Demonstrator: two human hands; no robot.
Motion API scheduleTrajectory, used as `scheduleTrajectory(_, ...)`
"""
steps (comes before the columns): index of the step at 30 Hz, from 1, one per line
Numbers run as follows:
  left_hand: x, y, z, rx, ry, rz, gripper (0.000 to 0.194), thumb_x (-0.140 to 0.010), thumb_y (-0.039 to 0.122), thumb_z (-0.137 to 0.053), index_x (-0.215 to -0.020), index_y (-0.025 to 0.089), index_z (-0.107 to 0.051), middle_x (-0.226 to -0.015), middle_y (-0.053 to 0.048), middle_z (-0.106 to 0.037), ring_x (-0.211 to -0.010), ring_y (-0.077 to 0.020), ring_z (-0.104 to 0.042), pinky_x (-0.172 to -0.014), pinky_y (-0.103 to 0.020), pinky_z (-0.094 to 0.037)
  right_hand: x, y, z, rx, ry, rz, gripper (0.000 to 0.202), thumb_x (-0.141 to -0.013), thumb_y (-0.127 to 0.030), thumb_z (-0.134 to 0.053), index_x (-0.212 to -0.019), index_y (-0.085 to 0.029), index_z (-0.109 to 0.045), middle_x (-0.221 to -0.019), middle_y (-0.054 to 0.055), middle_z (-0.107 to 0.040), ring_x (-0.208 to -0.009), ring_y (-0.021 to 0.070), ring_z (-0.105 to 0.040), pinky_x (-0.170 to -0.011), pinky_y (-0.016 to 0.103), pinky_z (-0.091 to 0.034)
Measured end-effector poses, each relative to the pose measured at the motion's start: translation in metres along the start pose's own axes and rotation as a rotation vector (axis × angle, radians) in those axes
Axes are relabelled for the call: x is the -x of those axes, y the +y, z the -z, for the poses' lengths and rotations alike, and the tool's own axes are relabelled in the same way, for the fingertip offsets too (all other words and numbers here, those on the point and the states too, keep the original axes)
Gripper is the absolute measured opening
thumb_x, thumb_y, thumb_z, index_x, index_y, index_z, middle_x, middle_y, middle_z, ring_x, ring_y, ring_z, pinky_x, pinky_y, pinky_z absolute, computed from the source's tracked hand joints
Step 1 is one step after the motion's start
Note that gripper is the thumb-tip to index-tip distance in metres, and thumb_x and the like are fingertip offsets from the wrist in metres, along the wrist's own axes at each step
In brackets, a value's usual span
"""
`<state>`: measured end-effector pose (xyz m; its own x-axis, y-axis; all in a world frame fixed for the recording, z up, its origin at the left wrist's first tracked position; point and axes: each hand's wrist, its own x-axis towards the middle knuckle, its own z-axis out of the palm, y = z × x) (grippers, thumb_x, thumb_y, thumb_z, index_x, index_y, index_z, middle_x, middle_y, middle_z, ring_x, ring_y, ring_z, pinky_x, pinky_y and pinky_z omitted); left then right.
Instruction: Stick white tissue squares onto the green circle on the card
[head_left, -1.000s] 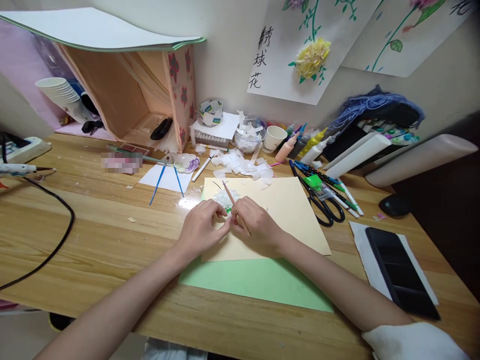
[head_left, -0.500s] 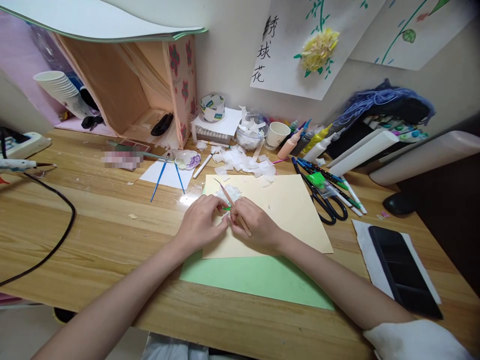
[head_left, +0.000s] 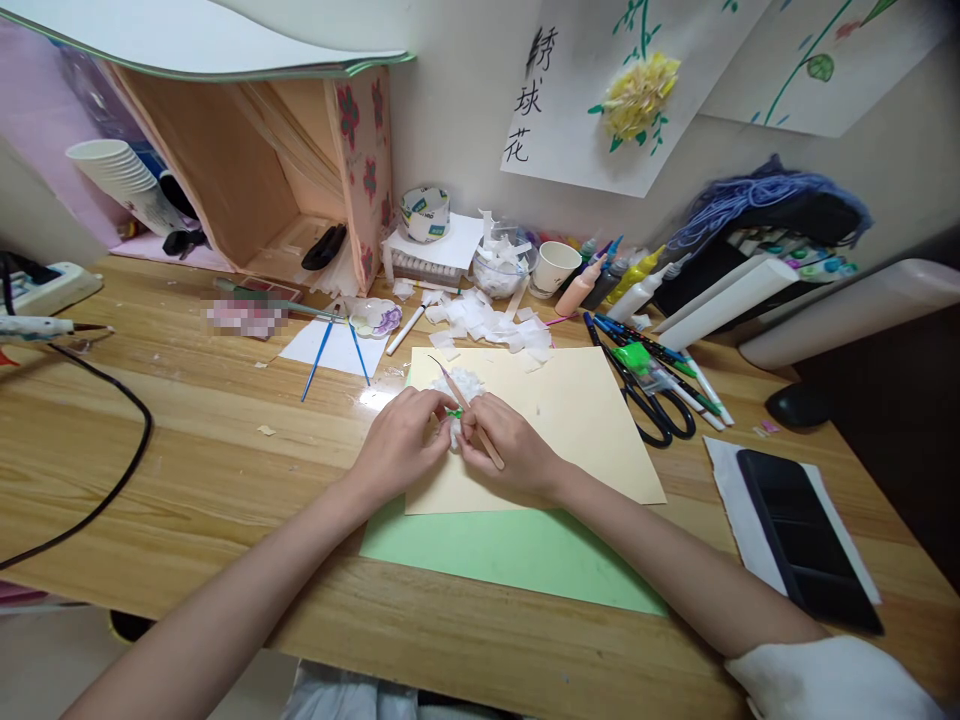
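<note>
On the cream sheet [head_left: 570, 420], left hand [head_left: 401, 445] pinches white tissue [head_left: 455, 432]; right hand [head_left: 510, 450] grips a thin brush [head_left: 469, 408].

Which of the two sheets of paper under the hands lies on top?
The cream sheet lies on top. It covers the upper part of the green sheet, which shows only along the near edge, and carries the white paper flower.

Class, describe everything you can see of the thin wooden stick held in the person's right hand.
The wooden stick is thin, straight and pale brown, apparently bare wood, with a fine dark tip. It lies slanted, tip pointing up and left over the white paper tuft, its lower end jutting past the right hand. The fingers of that hand pinch it mid-length. It is above the cream paper sheet, close to the left hand.
</note>
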<state>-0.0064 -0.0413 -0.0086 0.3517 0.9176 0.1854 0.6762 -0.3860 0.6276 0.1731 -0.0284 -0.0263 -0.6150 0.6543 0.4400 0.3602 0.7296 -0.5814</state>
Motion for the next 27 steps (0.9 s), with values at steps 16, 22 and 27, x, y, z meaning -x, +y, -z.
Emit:
scheduleTrajectory(16, 0.003, 0.000, 0.001, 0.015, 0.012, 0.155, 0.008, -0.080, 0.022, -0.056, -0.077, 0.020, -0.064, -0.077, -0.001, -0.065, -0.080, -0.0179, -0.053, -0.069, -0.029, -0.039, 0.003, 0.002, 0.009, 0.012, 0.202, 0.181, 0.021, -0.087, -0.019, -0.034, -0.066, -0.022, -0.035, -0.056, -0.001, -0.039, -0.054, 0.0152, -0.036, -0.053, 0.028, -0.030)
scheduleTrajectory(22, 0.002, -0.003, 0.000, 0.007, 0.086, 0.156, 0.008, -0.077, 0.019, -0.060, -0.073, 0.020, -0.066, -0.073, 0.000, -0.064, -0.077, -0.0171, -0.053, -0.070, -0.029, -0.039, 0.010, 0.001, 0.013, 0.077, 0.152, 0.342, 0.037, -0.093, -0.024, -0.020, -0.057, -0.023, -0.028, -0.046, -0.002, -0.031, -0.045, 0.0143, -0.025, -0.047, 0.030, -0.021)
scheduleTrajectory(27, 0.000, -0.007, -0.002, 0.006, 0.124, 0.153, 0.007, -0.078, 0.020, -0.060, -0.075, 0.019, -0.066, -0.073, 0.000, -0.064, -0.075, -0.0160, -0.052, -0.069, -0.029, -0.039, 0.007, 0.001, 0.009, 0.086, 0.111, 0.312, 0.037, -0.093, -0.021, -0.021, -0.057, -0.022, -0.030, -0.046, -0.001, -0.036, -0.046, 0.0138, -0.028, -0.048, 0.029, -0.023)
